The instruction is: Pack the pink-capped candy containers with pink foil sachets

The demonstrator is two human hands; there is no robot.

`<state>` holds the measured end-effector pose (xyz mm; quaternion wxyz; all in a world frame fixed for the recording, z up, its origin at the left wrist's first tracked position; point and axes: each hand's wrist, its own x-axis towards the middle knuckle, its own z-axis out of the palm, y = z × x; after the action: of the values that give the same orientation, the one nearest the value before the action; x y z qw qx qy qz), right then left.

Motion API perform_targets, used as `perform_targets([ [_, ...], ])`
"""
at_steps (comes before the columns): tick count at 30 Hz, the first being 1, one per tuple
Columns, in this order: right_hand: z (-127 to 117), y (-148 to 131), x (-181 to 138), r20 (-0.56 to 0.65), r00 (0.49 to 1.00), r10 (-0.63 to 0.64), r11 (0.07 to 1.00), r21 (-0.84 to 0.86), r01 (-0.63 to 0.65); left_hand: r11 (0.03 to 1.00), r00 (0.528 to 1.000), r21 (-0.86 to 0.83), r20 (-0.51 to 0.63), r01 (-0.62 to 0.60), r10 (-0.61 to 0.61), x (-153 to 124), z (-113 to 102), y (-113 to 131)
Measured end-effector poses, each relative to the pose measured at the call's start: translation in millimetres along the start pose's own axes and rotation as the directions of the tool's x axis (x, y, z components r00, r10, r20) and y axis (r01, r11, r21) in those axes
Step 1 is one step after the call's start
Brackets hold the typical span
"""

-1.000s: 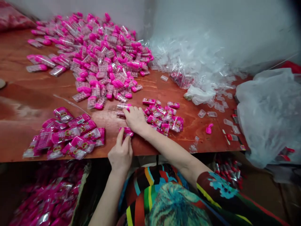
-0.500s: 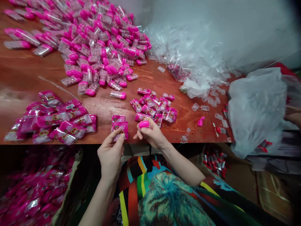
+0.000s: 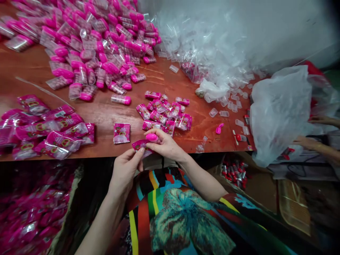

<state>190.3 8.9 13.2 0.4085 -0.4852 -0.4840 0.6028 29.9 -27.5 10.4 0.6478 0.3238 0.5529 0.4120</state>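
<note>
Between finger and thumb, my left hand (image 3: 127, 170) pinches a pink printed wrapper (image 3: 139, 144) at the front edge of the table. My right hand (image 3: 166, 145) is closed on a small candy container with a pink cap (image 3: 151, 137), its body mostly covered by my fingers; it is right against the wrapper's upper edge. Whether it is inside the wrapper I cannot tell. A flat stack of the same wrappers (image 3: 122, 133) lies on the wood just beyond my left hand. Past my right hand is a small heap of pink packed sachets (image 3: 159, 109).
A large heap of pink-capped containers (image 3: 90, 53) covers the back left; packed pouches (image 3: 50, 127) lie at left. Clear plastic pieces (image 3: 207, 42) pile up at the back right. A white bag (image 3: 278, 109) hangs at right, beside another person's hands (image 3: 310, 143). Boxes stand below the table.
My left hand has lifted a wrapper off the stack and drawn it toward me. My right hand has brought the pink-capped container to it. The view has shifted right.
</note>
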Motion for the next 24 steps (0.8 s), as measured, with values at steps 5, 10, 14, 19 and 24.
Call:
perform_targets([
  [5,5,8,-5,-0.011,0.996,0.083,0.989,0.121,-0.081,0.995,0.994,-0.102,-0.109,0.011,-0.022,6,2,-3],
  [10,17,23,-9,-0.12,0.989,0.088,0.98,0.186,-0.064,0.957,0.986,-0.265,-0.083,0.115,-0.142,7,9,-8],
  [14,17,23,-8,-0.143,0.99,0.007,0.997,0.077,0.004,0.938,0.981,-0.298,-0.026,0.175,-0.191,9,6,-6],
  [19,15,18,-1,-0.11,0.993,-0.036,0.999,-0.028,0.033,0.925,0.975,-0.316,-0.002,0.211,-0.223,9,0,-3],
  [24,15,21,-2,-0.088,0.993,0.075,0.979,0.197,-0.056,0.929,0.98,-0.354,-0.118,0.109,-0.16,5,-2,2],
])
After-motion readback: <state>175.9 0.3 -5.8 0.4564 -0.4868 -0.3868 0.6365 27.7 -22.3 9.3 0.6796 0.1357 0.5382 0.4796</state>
